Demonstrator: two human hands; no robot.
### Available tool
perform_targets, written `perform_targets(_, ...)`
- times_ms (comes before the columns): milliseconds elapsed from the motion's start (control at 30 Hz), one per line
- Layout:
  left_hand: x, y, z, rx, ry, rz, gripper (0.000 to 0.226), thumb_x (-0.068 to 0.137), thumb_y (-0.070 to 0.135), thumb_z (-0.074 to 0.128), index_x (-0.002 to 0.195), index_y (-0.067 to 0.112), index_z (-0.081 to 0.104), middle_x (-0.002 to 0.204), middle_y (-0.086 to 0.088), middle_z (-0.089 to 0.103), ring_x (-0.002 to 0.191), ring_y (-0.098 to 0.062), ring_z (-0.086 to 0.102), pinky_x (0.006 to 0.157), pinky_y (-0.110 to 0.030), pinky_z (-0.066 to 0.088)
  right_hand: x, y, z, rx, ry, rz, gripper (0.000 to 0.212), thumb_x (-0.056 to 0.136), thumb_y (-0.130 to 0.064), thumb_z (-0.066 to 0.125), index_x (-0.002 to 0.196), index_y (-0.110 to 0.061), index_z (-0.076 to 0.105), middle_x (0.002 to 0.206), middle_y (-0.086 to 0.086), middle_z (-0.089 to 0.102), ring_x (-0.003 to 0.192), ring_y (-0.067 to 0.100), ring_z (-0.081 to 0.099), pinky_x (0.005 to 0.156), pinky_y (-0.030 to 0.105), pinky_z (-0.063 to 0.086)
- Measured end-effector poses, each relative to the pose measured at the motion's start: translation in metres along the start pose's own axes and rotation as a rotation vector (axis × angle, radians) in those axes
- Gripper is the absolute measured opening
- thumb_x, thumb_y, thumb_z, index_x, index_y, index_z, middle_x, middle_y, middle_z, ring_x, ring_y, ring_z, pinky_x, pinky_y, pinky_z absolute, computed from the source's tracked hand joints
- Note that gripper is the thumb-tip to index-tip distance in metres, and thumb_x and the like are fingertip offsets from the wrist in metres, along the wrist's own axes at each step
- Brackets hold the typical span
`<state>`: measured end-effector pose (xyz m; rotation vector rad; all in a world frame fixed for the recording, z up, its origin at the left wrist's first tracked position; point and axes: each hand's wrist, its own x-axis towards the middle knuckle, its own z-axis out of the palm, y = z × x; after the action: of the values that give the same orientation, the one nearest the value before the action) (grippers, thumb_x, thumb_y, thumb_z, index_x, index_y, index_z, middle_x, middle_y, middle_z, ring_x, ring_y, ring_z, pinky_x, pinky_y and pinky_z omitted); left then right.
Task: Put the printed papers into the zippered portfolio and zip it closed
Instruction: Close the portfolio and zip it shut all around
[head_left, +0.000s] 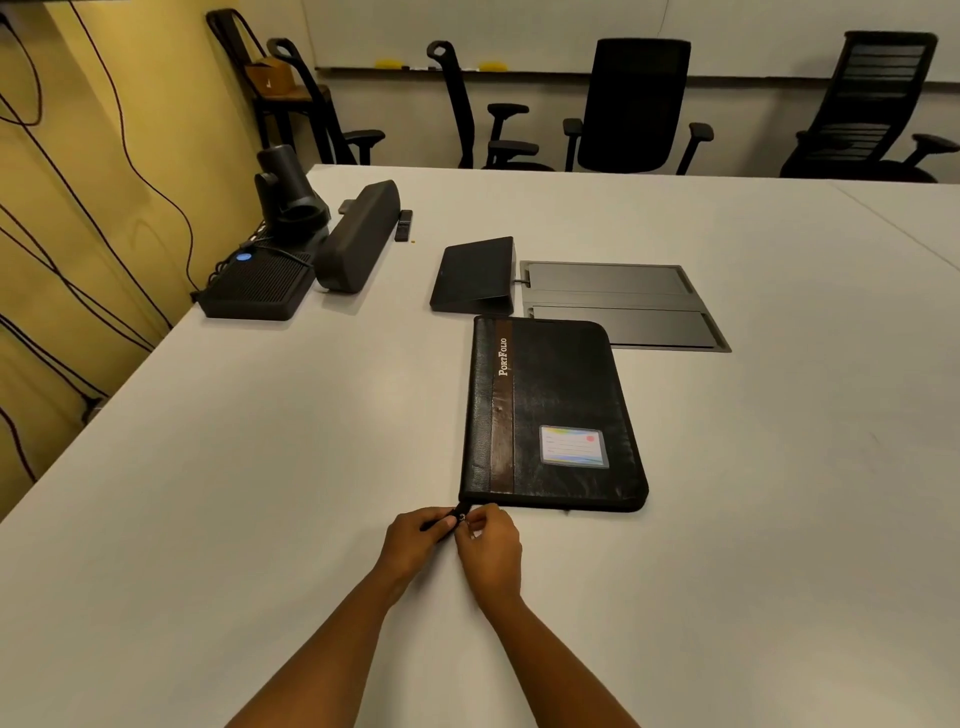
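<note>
Item: portfolio (566, 395) – black, zippered, lying flat with its cover closed on the white desk (260, 467). Its near left corner lies just beyond the fingers, and the body stretches away and to the right of them. A brown strip (502, 410) lettered "PortFolio" runs along the spine side. A card label (574, 446) sits in a clear pocket on the cover, beyond and right of the fingers.

Zipper pull (461, 517): at that near left corner, between the two hands.

Left hand (418, 540): fingers (434, 517) curled, pinching at the zipper pull from the left.

Right hand (491, 551): fingers (480, 517) curled, pinching at the same pull from the right, touching the left hand's. Which part of the pull each hand holds is too small to tell, and so is how far the zip is drawn.

Beyond the fingers, past the portfolio's far edge – a black folded stand (475, 275), and to its right a grey hatch (623, 304) set into the desk.

Far beyond and left of the fingers: a black box with a blue light (257, 283), a long dark speaker (358, 236), a camera (285, 192) and a small remote (403, 224).

Farthest from the fingers, past the desk: black office chairs (634, 98) along the wall.
</note>
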<state>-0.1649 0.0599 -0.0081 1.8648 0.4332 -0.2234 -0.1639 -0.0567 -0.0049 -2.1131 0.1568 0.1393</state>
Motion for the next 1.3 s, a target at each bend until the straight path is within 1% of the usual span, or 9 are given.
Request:
perform_targets(100, -0.001, -0.002, 0.0, -0.046, 0.022, -0.006, 0.021, 0.088, 0.017, 0.063, 0.107, 0.016, 0.07, 0.1, 0.0, 0.069, 0.093, -0.011, 0.063, 0.082, -0.016, 0.047, 0.004, 0.0, -0.001, -0.04, -0.002, 0.0, 0.014, 0.089, -0.019, 0.057, 0.095, -0.007, 0.061, 0.101, 0.007, 0.062, 0.091, 0.017, 0.059, 0.079, 0.025, 0.047)
perform_targets(167, -0.001, -0.003, -0.001, -0.063, 0.048, -0.008, 0.017, 0.087, 0.017, 0.064, 0.102, 0.017, 0.071, 0.094, 0.002, 0.069, 0.086, -0.004, 0.063, 0.072, -0.01, 0.045, 0.005, 0.001, 0.0, -0.043, 0.004, 0.003, 0.014, 0.09, -0.019, 0.056, 0.094, -0.007, 0.062, 0.101, 0.007, 0.061, 0.09, 0.016, 0.059, 0.076, 0.022, 0.046)
perform_targets(267, -0.001, -0.003, 0.0, -0.082, 0.087, -0.016, 0.013, 0.088, 0.018, 0.063, 0.098, 0.017, 0.071, 0.09, 0.003, 0.069, 0.082, 0.0, 0.061, 0.067, -0.009, 0.043, 0.007, 0.001, 0.001, -0.016, 0.057, 0.041, 0.012, 0.091, -0.018, 0.056, 0.093, -0.007, 0.061, 0.1, 0.007, 0.061, 0.086, 0.014, 0.058, 0.071, 0.017, 0.04)
perform_targets(400, -0.001, -0.002, 0.003, -0.064, 0.125, -0.023, 0.017, 0.091, 0.02, 0.059, 0.101, 0.013, 0.069, 0.092, 0.001, 0.067, 0.087, -0.011, 0.06, 0.07, -0.014, 0.043, 0.017, -0.003, -0.002, -0.005, 0.124, 0.143, 0.014, 0.09, -0.021, 0.058, 0.093, -0.008, 0.063, 0.102, 0.007, 0.061, 0.089, 0.019, 0.06, 0.07, 0.022, 0.04)
perform_targets(567, -0.001, -0.001, 0.006, -0.062, 0.176, -0.027, 0.019, 0.093, 0.019, 0.055, 0.104, 0.01, 0.067, 0.097, -0.004, 0.066, 0.093, -0.018, 0.059, 0.083, -0.026, 0.043, 0.024, 0.004, -0.008, -0.11, 0.214, 0.179, 0.019, 0.084, -0.035, 0.064, 0.088, -0.017, 0.067, 0.097, 0.001, 0.067, 0.087, 0.019, 0.063, 0.068, 0.025, 0.044)
perform_targets(700, -0.001, -0.001, 0.008, -0.082, 0.207, -0.043, 0.02, 0.094, 0.019, 0.054, 0.105, 0.008, 0.066, 0.1, -0.006, 0.065, 0.095, -0.02, 0.058, 0.082, -0.026, 0.041, 0.026, 0.017, -0.023, -0.102, 0.35, 0.179, 0.016, 0.082, -0.03, 0.067, 0.082, -0.014, 0.067, 0.09, 0.006, 0.069, 0.081, 0.022, 0.063, 0.071, 0.032, 0.05)
perform_targets(933, -0.003, 0.002, 0.011, -0.094, 0.246, -0.048, 0.02, 0.094, 0.017, 0.053, 0.106, 0.006, 0.065, 0.102, -0.009, 0.065, 0.094, -0.019, 0.056, 0.081, -0.026, 0.04, 0.036, 0.05, -0.067, -0.066, 0.496, 0.182, 0.018, 0.081, -0.027, 0.07, 0.083, -0.01, 0.065, 0.085, 0.01, 0.069, 0.074, 0.024, 0.063, 0.064, 0.027, 0.043)
perform_targets(1133, -0.005, 0.005, 0.015, -0.092, 0.287, -0.064, 0.021, 0.094, 0.016, 0.053, 0.107, 0.004, 0.065, 0.106, -0.013, 0.065, 0.094, -0.021, 0.055, 0.084, -0.029, 0.042, 0.045, 0.074, -0.105, 0.059, 0.61, 0.332, 0.016, 0.085, -0.025, 0.065, 0.088, -0.009, 0.063, 0.091, 0.014, 0.068, 0.081, 0.03, 0.062, 0.067, 0.029, 0.04)
perform_targets(1300, -0.004, 0.009, 0.021, -0.063, 0.351, -0.077, 0.021, 0.094, 0.014, 0.052, 0.106, 0.001, 0.064, 0.109, -0.018, 0.065, 0.099, -0.028, 0.057, 0.087, -0.031, 0.043, 0.061, 0.091, -0.152, -0.026, 0.57, 0.354, 0.02, 0.087, -0.025, 0.063, 0.094, -0.007, 0.064, 0.098, 0.016, 0.067, 0.087, 0.033, 0.062, 0.07, 0.033, 0.042)
